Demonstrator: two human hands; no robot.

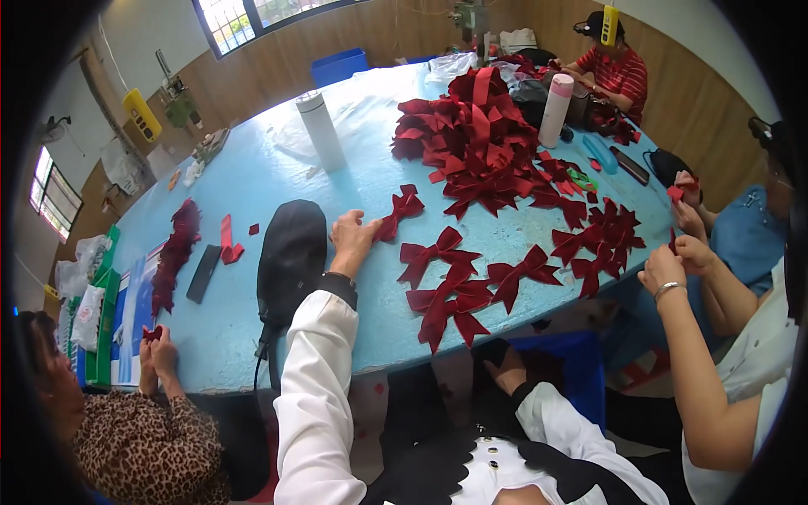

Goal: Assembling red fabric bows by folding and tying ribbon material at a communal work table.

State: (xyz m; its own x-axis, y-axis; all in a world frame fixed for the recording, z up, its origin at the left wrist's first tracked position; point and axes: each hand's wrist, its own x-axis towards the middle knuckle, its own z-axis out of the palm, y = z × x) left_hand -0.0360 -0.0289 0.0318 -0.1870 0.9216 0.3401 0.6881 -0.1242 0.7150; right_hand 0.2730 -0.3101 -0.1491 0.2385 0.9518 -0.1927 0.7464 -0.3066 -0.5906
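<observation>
My left hand (352, 240) reaches over the blue table with its fingers closed at the left end of a dark red velvet bow (401, 210). Just right of it, several similar bows lie loosely spread, among them one bow (438, 254) and another bow (522, 273). Low by my lap, under the table edge, is my right hand (507, 372); its fingers are mostly hidden against dark cloth, so what it holds does not show. A black elongated pouch (292, 261) lies directly left of my left hand.
A large heap of red bows (471, 139) fills the table's far middle. A white tumbler (321, 130) and a pink-capped bottle (555, 109) stand upright. Co-workers sit left, right and far right, handling red pieces. A blue bin (581, 370) sits below the table edge.
</observation>
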